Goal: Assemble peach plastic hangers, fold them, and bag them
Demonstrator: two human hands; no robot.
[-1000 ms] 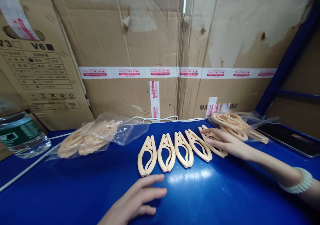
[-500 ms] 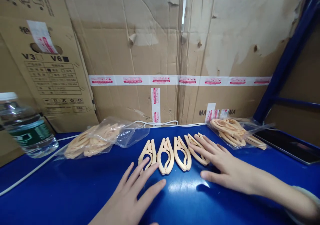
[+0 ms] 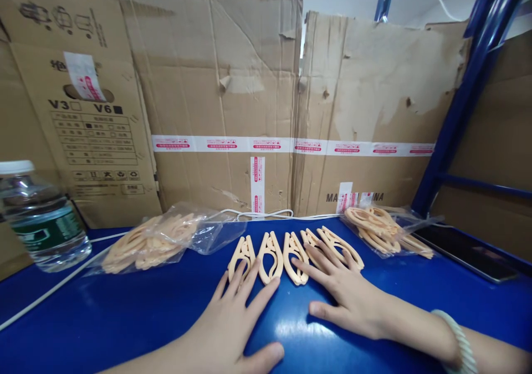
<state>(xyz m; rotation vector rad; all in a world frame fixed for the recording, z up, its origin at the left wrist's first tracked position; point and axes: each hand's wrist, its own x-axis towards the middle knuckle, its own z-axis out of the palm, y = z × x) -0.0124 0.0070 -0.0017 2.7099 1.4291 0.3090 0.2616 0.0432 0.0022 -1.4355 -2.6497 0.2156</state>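
Note:
Several beige folded travel hangers lie side by side in a row on the blue tabletop [image 3: 137, 318]. My left hand [image 3: 224, 324] is open with its fingers spread, and the fingertips rest on the leftmost hanger [image 3: 250, 246] and the lower edge of the second hanger [image 3: 262, 259]. Over the right part of the row, my right hand [image 3: 349, 293] lies open. Its fingers cover parts of the middle hanger [image 3: 290, 244] and the two beyond it, including the rightmost hanger [image 3: 347, 242]. Neither hand grips anything.
Clear plastic bags with more hangers lie at the left [image 3: 166, 241] and right [image 3: 374, 227]. A water bottle [image 3: 45, 230] stands far left, and a dark flat device [image 3: 469, 252] lies far right. A white cable [image 3: 54, 291] runs along cardboard sheets [image 3: 216, 102] at the back.
My right hand has moved left, further over the row, and the rightmost hanger shows more. My left thumb has come to the second hanger's lower end. The view has tilted slightly upward.

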